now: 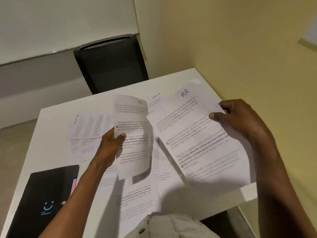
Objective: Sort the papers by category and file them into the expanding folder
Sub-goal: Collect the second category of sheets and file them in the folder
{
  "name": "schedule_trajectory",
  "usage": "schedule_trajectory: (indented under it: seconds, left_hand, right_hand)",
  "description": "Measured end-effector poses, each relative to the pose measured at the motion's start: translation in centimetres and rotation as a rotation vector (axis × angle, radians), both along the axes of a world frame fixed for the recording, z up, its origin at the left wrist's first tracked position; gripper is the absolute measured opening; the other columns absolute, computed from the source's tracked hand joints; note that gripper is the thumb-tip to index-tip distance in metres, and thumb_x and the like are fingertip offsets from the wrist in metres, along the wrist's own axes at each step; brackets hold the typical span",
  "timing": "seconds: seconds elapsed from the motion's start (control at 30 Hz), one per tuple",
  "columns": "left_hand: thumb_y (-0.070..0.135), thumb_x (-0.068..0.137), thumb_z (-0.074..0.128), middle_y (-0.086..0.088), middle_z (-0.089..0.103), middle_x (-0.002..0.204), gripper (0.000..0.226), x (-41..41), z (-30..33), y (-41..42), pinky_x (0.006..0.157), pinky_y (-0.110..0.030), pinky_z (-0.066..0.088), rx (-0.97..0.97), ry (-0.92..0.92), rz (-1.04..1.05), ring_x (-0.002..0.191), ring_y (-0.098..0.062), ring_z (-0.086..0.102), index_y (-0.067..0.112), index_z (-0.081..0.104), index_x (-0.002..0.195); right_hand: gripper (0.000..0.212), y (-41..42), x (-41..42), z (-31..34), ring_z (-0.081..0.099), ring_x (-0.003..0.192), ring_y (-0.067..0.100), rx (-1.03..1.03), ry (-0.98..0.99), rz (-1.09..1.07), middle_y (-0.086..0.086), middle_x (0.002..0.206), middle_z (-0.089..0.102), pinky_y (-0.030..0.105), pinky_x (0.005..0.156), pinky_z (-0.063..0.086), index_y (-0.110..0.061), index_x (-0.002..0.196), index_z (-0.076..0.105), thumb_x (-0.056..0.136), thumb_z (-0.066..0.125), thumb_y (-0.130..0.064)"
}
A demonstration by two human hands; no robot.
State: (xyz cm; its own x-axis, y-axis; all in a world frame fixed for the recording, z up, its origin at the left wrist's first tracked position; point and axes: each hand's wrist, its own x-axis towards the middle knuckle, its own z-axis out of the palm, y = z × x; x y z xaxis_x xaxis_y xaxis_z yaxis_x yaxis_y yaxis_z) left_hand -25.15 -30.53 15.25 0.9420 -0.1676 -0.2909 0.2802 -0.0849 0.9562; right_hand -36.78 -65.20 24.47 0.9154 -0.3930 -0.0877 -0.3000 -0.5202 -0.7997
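My left hand (111, 143) pinches the left edge of a curled printed sheet marked "HR" (133, 121), holding it upright above the table. My right hand (238, 119) grips the right edge of a larger sheet, also marked "HR" (197, 138), lifted and tilted over the right side of the table. Several more printed papers (89, 127) lie spread flat on the white table (51, 152), one with "SPORTS" written on top (155, 100). The black expanding folder (44, 200) lies shut at the near left, coloured tabs showing at its edge.
A black chair (111, 64) stands behind the table's far edge. A yellowish wall (257, 48) runs close along the right side. The table's near right corner (248, 193) is visible beside my body.
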Motion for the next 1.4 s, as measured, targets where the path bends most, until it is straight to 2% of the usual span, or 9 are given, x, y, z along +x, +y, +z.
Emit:
schedule_trajectory:
  seconds: [0.1,0.23,0.33,0.43,0.47,0.6,0.8,1.03,1.4]
  left_hand:
    - [0.006,0.096,0.059,0.000,0.071,0.119,0.034,0.1,0.4,-1.1,0.103,-0.043,0.049,-0.086,0.103,-0.060,0.115,-0.022,0.065,0.015,0.062,0.128]
    - [-0.001,0.092,0.057,-0.016,0.069,0.119,0.038,-1.0,2.0,-3.2,0.077,-0.049,0.059,-0.318,0.250,-0.120,0.103,-0.034,0.070,0.010,0.063,0.128]
    - [-0.007,0.081,0.055,-0.020,0.069,0.115,0.050,-1.5,2.1,-3.7,0.076,-0.047,0.059,-0.446,0.328,-0.112,0.090,-0.034,0.070,0.007,0.062,0.129]
    - [0.001,0.089,0.053,-0.021,0.065,0.119,0.045,-1.9,1.2,-3.7,0.086,-0.051,0.056,-0.470,0.396,-0.042,0.099,-0.035,0.065,0.004,0.057,0.134]
    - [0.009,0.093,0.055,-0.021,0.066,0.119,0.041,-2.2,1.0,-3.8,0.082,-0.050,0.057,-0.470,0.405,-0.005,0.099,-0.035,0.067,0.004,0.058,0.133]
    - [0.054,0.098,0.041,-0.007,0.077,0.092,0.053,-3.3,0.8,-4.1,0.060,-0.031,0.060,-0.442,0.372,0.155,0.075,-0.018,0.074,0.011,0.065,0.117]
    - [0.013,0.090,0.070,0.004,0.075,0.107,0.029,-3.9,-0.9,-4.5,0.088,-0.034,0.058,0.144,-0.177,0.168,0.101,-0.012,0.070,0.015,0.066,0.119]
    - [0.017,0.091,0.068,-0.013,0.074,0.080,0.008,-3.0,-4.9,-3.7,0.083,-0.047,0.057,0.442,0.046,-0.094,0.075,-0.019,0.069,0.011,0.069,0.097]
    - [0.015,0.096,0.061,0.009,0.072,0.098,0.016,-2.7,-4.2,-5.8,0.066,-0.008,0.048,0.328,-0.311,0.155,0.085,0.005,0.067,0.017,0.066,0.111]
  right_hand:
    - [0.042,0.8,1.8,-1.0,0.046,0.044,0.005,0.390,-0.061,0.023,-0.015,0.044,0.049,0.023,0.058,0.040,-0.022,0.043,0.058,0.082,0.075,-0.019]
    - [0.039,2.6,4.5,-4.4,0.042,0.041,0.012,0.549,0.006,0.045,-0.003,0.050,0.052,0.021,0.043,0.032,-0.014,0.059,0.052,0.081,0.077,-0.035]
    - [0.079,3.7,6.2,-8.1,0.065,0.107,0.040,0.703,0.054,0.034,0.025,0.113,0.067,0.063,0.089,0.051,0.004,0.102,0.061,0.060,0.087,-0.056]
    - [0.084,5.0,6.7,-9.6,0.041,0.116,0.047,0.781,0.015,-0.018,0.029,0.119,0.060,0.049,0.103,0.043,0.004,0.113,0.057,0.060,0.088,-0.054]
    - [0.069,5.7,6.6,-9.3,0.057,0.090,0.012,0.777,-0.013,-0.052,0.030,0.114,0.062,0.044,0.094,0.049,0.005,0.107,0.059,0.067,0.087,-0.044]
    - [0.040,7.0,7.0,-10.2,0.073,0.086,0.019,0.610,-0.112,-0.116,0.002,0.092,0.075,0.045,0.087,0.058,-0.018,0.111,0.058,0.078,0.079,-0.014]
    - [0.033,8.6,6.3,-9.5,0.068,0.096,0.004,0.430,-0.321,-0.062,-0.004,0.107,0.072,0.019,0.083,0.055,-0.012,0.115,0.063,0.084,0.074,-0.011]
    - [0.024,6.1,7.7,-13.7,0.070,0.087,0.014,0.404,0.117,0.050,0.002,0.099,0.075,0.021,0.071,0.054,-0.013,0.099,0.073,0.076,0.080,-0.011]
    - [0.021,6.0,8.0,-13.9,0.068,0.082,-0.001,0.309,-0.150,-0.021,-0.011,0.097,0.071,0.013,0.062,0.051,-0.014,0.110,0.067,0.089,0.068,-0.015]
